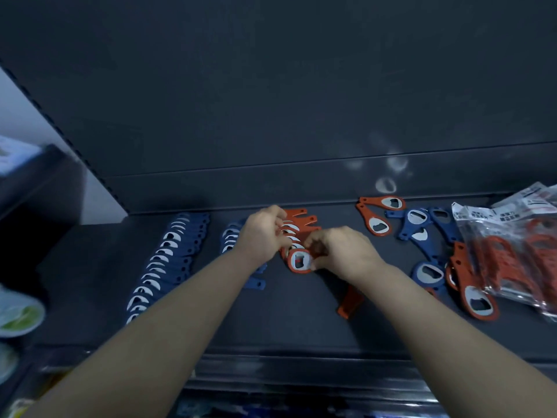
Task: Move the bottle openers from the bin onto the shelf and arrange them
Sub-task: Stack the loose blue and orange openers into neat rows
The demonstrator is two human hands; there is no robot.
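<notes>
Left hand [262, 233] grips red opener row [298, 223]; right hand [343, 251] pinches front red opener [300, 261]. Suggest: overlap evenly, heads aligned.

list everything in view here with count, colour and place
shelf: one, dark grey, throughout
long blue opener row: one, blue, left
short blue opener row: one, blue, left of centre
red opener row: one, red, centre
loose bottle openers: several, red and blue, right
bagged openers: several, red, far right
lone red opener: one, red, front centre
blurred containers: two, white-green, left edge
left hand: one, gripping red opener row
right hand: one, pinching its front opener
</notes>
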